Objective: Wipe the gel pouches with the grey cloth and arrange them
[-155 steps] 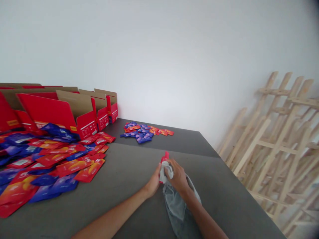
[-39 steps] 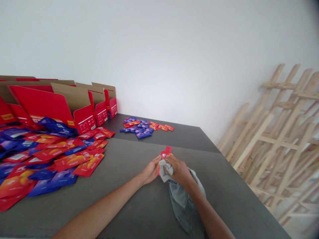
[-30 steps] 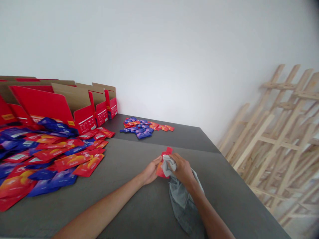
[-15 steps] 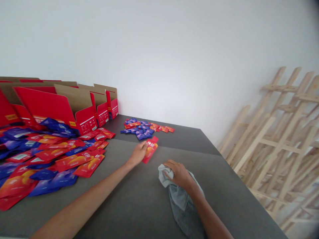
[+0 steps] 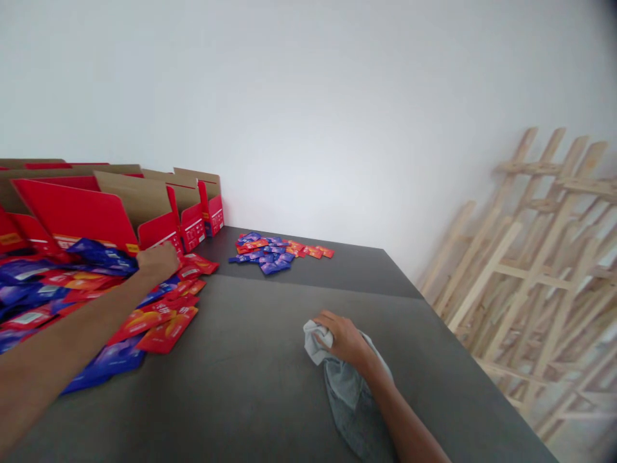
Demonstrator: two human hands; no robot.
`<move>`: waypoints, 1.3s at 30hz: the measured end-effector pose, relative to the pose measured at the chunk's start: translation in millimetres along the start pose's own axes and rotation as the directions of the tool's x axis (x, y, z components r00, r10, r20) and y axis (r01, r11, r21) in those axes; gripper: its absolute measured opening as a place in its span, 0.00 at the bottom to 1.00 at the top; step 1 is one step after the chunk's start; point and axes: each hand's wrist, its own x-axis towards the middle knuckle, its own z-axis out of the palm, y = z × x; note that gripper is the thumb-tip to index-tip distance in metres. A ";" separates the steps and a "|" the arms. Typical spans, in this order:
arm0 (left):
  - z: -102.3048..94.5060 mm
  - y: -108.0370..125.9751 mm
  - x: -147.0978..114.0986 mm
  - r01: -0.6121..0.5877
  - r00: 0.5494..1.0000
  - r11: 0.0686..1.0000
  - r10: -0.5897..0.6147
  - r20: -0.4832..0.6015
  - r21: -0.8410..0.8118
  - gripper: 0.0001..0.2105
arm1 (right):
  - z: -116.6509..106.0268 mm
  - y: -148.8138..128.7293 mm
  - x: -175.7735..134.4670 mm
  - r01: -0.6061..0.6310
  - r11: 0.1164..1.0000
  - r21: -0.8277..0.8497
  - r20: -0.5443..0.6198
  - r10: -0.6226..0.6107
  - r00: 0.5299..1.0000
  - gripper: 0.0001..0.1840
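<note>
My right hand point(image 5: 341, 335) grips a grey cloth point(image 5: 354, 399) bunched on the dark table; its lower part trails toward the near side under my forearm. At the left, my left hand point(image 5: 159, 260) reaches over a heap of red and blue packets point(image 5: 166, 328), close to the front of an open red carton point(image 5: 80, 209). Its fingers point away from me and are hidden, so whether a packet is in them does not show. Toward the back of the table lies a smaller group of red and blue packets point(image 5: 272, 251).
More open red cartons with brown insides, such as the end one point(image 5: 215, 215), line the table's back left against a white wall point(image 5: 337, 128). Pale wooden frames point(image 5: 525, 276) lean on the wall beyond the right edge of the dark table point(image 5: 241, 373).
My left hand has moved left from mid-table to the packet heap by the cartons. The red packet it held no longer shows. My right hand stays on the cloth.
</note>
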 end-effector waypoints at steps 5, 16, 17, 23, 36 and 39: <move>14.0 -11.1 -5.6 -0.194 0.978 0.980 0.196 -0.068 0.039 0.09 | 0.6 0.8 0.2 0.012 1.000 0.025 -0.013 -0.012 1.000 0.11; 23.2 -18.6 2.3 -0.313 0.949 0.949 0.314 -0.034 0.029 0.13 | -2.5 0.2 0.3 0.036 0.998 0.047 -0.050 -0.033 0.998 0.10; 23.0 -18.9 3.0 -0.321 0.946 0.946 0.322 -0.029 0.040 0.12 | -2.8 -0.2 0.3 0.038 0.998 0.053 -0.051 -0.035 0.998 0.10; 33.7 4.4 2.1 -0.398 0.917 0.914 0.399 0.009 0.078 0.09 | -3.6 -0.6 0.5 0.015 0.998 0.061 -0.022 -0.014 1.000 0.11; 129.8 120.2 26.4 -0.349 0.926 0.937 0.349 0.143 -0.021 0.36 | 0.4 2.7 1.6 -0.015 0.998 0.063 0.016 0.014 1.000 0.11; 137.9 118.3 41.0 -0.334 0.929 0.942 0.332 0.165 -0.020 0.37 | -0.7 0.9 2.5 -0.020 0.999 0.045 0.023 0.019 1.000 0.12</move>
